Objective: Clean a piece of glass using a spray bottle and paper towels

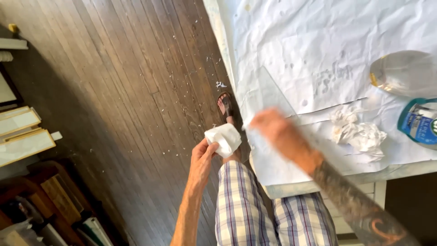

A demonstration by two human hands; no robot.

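My left hand hangs beside the table's edge, above the floor, with its fingers closed on a folded white paper towel. My right hand is blurred by motion at the near corner of a clear glass pane that lies flat on the paper-covered table. It touches or grips the pane's edge; the blur hides which. A crumpled white paper wad lies on the table to the right of that hand.
A clear spray bottle and a blue-labelled container lie at the table's right. Dark wooden floorboards carry white flecks. Framed panels and wooden furniture stand at the left. My sandalled foot is by the table.
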